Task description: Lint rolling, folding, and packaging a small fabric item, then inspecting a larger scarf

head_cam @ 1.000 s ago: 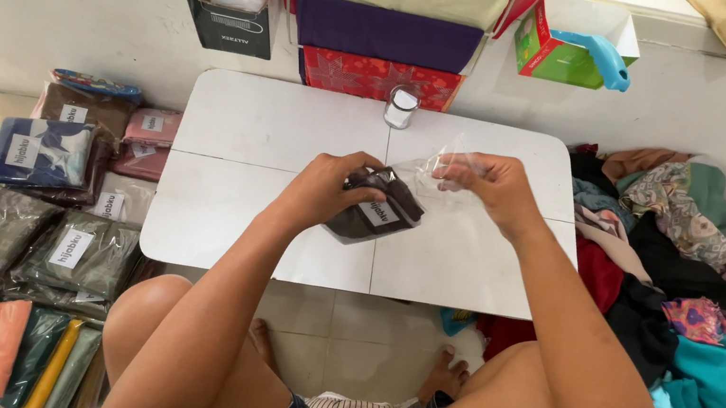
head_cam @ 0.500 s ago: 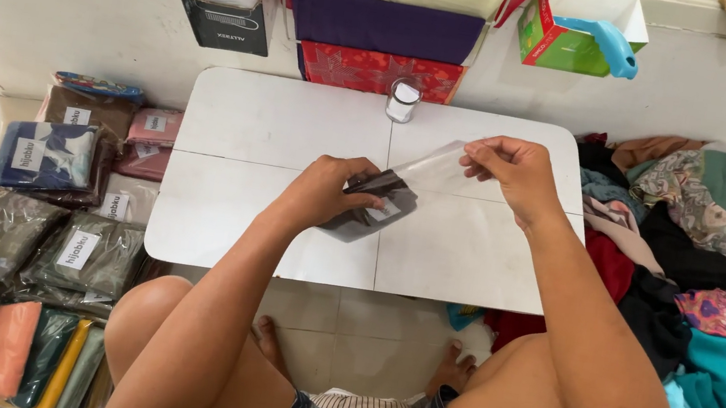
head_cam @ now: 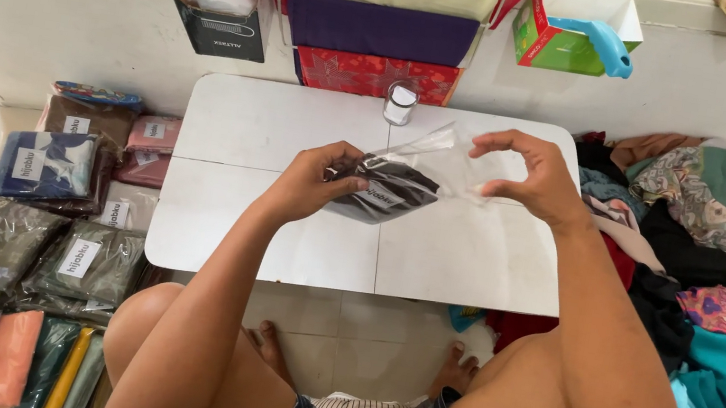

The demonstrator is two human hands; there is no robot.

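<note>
On the floor off the left edge of the surface [head_cam: 237, 214] lie the packed bags [head_cam: 45, 214], each a folded cloth sealed in clear plastic with a white label; going by that pile, a good part of the packing looks done.

Above the middle of the surface, the left hand [head_cam: 313, 185] is closed on the lower end of a clear plastic bag [head_cam: 415, 174], thumb and fingers pinching it together with the dark folded cloth [head_cam: 384, 193] that sits inside. The cloth appears to be in the bag, with a white label showing on it, so the filling step looks finished for this piece. The bag is lifted clear of the surface, tilted up toward the far right corner.

The right hand [head_cam: 525, 176] holds the bag's open upper end, thumb and fingertips pinching the loose plastic flap, the other fingers curved. The mouth does not look closed yet, so sealing seems to be what is left here.

A small jar [head_cam: 400, 104] stands at the far edge, just beyond the bag. Off the right edge, a heap of loose cloths [head_cam: 709, 265] lies unpacked on the floor, which suggests plenty more remains.
</note>
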